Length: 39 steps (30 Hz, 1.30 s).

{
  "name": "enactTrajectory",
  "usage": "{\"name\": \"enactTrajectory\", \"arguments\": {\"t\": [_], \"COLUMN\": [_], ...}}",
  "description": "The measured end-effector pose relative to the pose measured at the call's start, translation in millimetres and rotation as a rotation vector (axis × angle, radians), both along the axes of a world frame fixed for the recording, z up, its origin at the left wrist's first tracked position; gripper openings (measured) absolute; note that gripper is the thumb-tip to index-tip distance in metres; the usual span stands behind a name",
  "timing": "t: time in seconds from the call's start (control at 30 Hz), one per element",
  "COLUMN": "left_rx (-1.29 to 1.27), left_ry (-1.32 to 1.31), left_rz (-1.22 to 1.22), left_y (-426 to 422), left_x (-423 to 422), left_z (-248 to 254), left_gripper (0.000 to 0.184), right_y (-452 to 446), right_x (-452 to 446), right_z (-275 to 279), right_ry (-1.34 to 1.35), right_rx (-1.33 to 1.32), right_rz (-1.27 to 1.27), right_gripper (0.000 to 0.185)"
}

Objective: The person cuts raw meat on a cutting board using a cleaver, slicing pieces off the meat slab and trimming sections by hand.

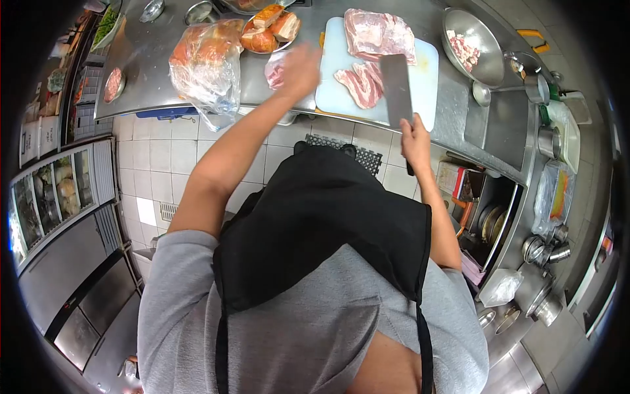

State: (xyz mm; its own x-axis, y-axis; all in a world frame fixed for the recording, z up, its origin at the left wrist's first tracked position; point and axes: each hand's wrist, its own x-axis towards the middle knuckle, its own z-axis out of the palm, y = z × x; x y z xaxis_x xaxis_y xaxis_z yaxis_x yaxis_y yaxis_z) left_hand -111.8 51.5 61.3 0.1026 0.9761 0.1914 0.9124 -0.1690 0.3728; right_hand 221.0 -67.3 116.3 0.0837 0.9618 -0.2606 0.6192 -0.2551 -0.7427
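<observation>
My right hand (pixel 415 141) grips the handle of a broad cleaver (pixel 396 88), its blade over the right part of a white cutting board (pixel 423 92). Just left of the blade lie a few meat slices (pixel 362 85), and behind them a larger slab of raw meat (pixel 377 34). My left hand (pixel 302 69), smeared by motion, is at the board's left edge, beside a small piece of meat in clear plastic (pixel 275 71); whether it holds anything cannot be made out.
Left on the steel counter (pixel 147 72) are a large plastic-wrapped bundle (pixel 209 62), a bowl of browned meat chunks (pixel 269 29) and a small bowl of minced meat (pixel 114 85). A metal bowl with meat pieces (pixel 482 46) and a sink (pixel 505 125) are right.
</observation>
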Motion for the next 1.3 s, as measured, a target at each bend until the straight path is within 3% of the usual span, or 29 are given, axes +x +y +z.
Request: {"name": "enactTrajectory", "arguments": {"t": [0.03,0.1,0.2,0.23,0.33,0.37,0.5,0.6,0.7,0.73,0.8,0.9,1.0,1.03,1.13,1.17,1.3], "left_rx": [-0.018,-0.224,-0.395,-0.572,-0.443,-0.248,-0.409,-0.334,-0.303,-0.296,-0.28,-0.55,-0.518,-0.527,-0.135,-0.1,-0.159], "left_ry": [-0.144,-0.311,-0.028,-0.084,-0.101,-0.206,-0.583,-0.855,-1.15,-1.104,-1.009,-0.752,-0.732,-0.735,-1.434,-1.428,-1.486], "left_rz": [-0.157,-0.116,-0.165,-0.185,-0.114,-0.106,0.021,0.244,0.354,0.37,0.408,0.319,0.333,0.369,0.451,0.485,0.372], "left_y": [6,11,9,12,-8,-11,-19,-17,-20,-18,-18,-26,-33,-42,-18,-22,-12], "left_x": [18,56,71,67,45,36,26,19,36,43,48,34,25,26,9,11,15], "left_z": [-11,-27,-33,-39,-56,-71,-34,-21,-23,-22,-20,-39,-62,-27,-64,-12,13], "left_gripper": [0.039,0.043,0.049,0.048,0.047,0.04,0.032,0.025,0.018,0.018,0.016,0.022,0.027,0.025,0.018,0.011,0.014], "right_y": [-1,-5,-14,-21,-27,-27,-35,-29,-25,-23,-22,-22,-36,-36,-26,-23,-7], "right_x": [6,12,10,6,-14,-21,-8,21,29,29,39,4,-20,-25,9,18,29], "right_z": [7,26,43,45,39,33,-63,-51,-35,-28,-40,10,-24,-30,-78,-70,-41], "right_ry": [-0.043,-0.075,-0.134,-0.155,-0.166,-0.163,-0.391,-0.283,-0.473,-0.554,-0.427,-0.33,-0.277,-0.388,-0.314,-0.328,-0.436], "right_rx": [0.008,0.016,0.095,0.117,0.252,0.254,0.042,0.011,0.019,-0.015,0.122,0.149,0.193,-0.006,0.055,0.068,0.044], "right_rz": [-0.026,-0.019,-0.012,-0.002,0.009,0.016,0.328,0.268,0.201,0.175,0.113,0.034,0.071,0.2,0.238,0.227,0.186], "right_gripper": [0.026,0.024,0.022,0.021,0.02,0.022,0.032,0.037,0.04,0.041,0.036,0.027,0.031,0.036,0.041,0.042,0.042]}}
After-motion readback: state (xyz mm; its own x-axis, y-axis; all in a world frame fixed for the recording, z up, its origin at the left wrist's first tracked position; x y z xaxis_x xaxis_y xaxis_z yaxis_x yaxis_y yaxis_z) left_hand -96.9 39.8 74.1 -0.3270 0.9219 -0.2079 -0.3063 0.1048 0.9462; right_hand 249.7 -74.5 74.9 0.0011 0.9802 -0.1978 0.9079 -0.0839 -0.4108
